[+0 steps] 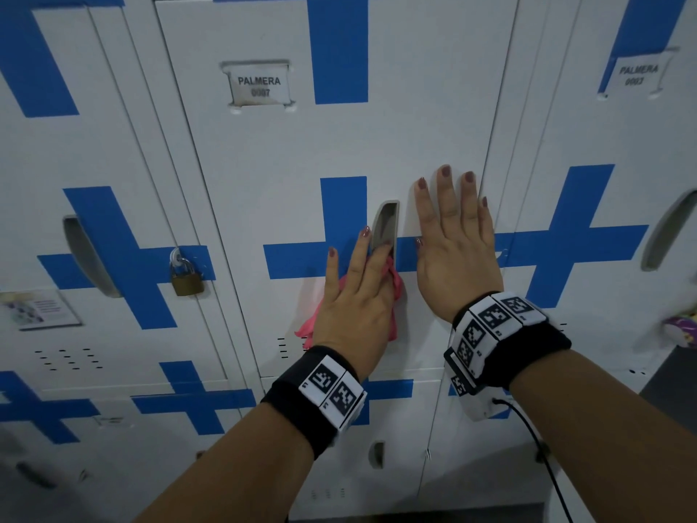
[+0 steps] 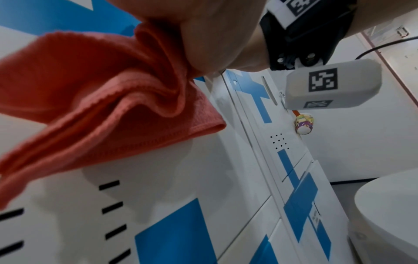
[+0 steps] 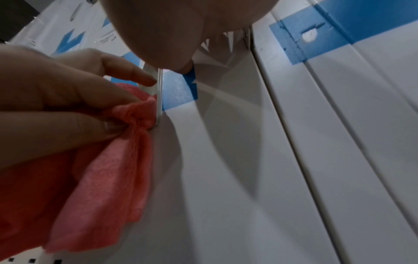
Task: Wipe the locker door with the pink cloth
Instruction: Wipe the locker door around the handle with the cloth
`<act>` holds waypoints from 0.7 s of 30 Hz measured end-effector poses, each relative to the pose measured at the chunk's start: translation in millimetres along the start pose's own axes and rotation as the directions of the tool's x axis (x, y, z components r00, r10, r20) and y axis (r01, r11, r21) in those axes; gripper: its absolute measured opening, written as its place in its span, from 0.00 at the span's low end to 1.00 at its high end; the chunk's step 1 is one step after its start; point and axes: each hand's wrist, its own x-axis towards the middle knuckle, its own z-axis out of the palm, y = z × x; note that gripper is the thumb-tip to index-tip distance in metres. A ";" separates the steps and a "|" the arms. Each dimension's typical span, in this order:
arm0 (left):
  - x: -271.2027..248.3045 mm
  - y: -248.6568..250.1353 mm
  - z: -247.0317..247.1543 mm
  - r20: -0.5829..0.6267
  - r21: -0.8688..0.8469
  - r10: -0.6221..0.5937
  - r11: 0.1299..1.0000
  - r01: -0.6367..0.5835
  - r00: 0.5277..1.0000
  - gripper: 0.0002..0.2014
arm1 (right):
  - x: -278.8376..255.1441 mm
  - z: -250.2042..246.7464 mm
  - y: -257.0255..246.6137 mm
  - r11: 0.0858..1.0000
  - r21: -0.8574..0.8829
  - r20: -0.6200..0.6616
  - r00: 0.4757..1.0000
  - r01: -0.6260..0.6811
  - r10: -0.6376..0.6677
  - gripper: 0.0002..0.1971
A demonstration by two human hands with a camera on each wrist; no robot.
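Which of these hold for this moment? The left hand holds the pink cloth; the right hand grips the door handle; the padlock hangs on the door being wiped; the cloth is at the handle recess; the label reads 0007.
1. The left hand holds the pink cloth. True.
2. The right hand grips the handle. False: it lies flat on the locker door, fingers straight.
3. The padlock hangs on this door. False: it hangs on the neighbouring door to the left.
4. The cloth is at the handle's lower end. True.
5. The label reads 0007. True.
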 end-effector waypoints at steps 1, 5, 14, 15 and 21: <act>0.2 0.4 0.2 -0.007 -0.006 0.000 1.000 -0.001 1.000 0.25 | -0.1 0.1 -0.2 1.000 0.000 0.000 1.000 -0.001 0.001 0.42; 2.6 1.7 1.4 -0.054 -0.024 0.005 1.000 -0.006 0.999 0.19 | -0.2 0.3 -0.6 1.000 0.002 -0.008 1.000 -0.002 0.002 0.42; 11.4 -4.6 -0.6 -0.136 -0.082 -0.039 0.996 0.028 0.990 0.07 | 0.1 0.8 -0.3 1.000 0.004 -0.008 1.000 0.000 0.000 0.42; 12.0 -5.9 -0.2 -0.142 -0.085 -0.039 0.996 0.027 0.989 0.06 | 0.1 0.9 -0.1 1.000 0.003 -0.009 1.000 0.000 0.000 0.42; 12.7 -9.0 3.9 -0.163 -0.100 -0.037 0.995 0.021 0.986 0.06 | 0.0 1.7 0.3 1.000 -0.006 -0.012 1.000 0.004 -0.004 0.42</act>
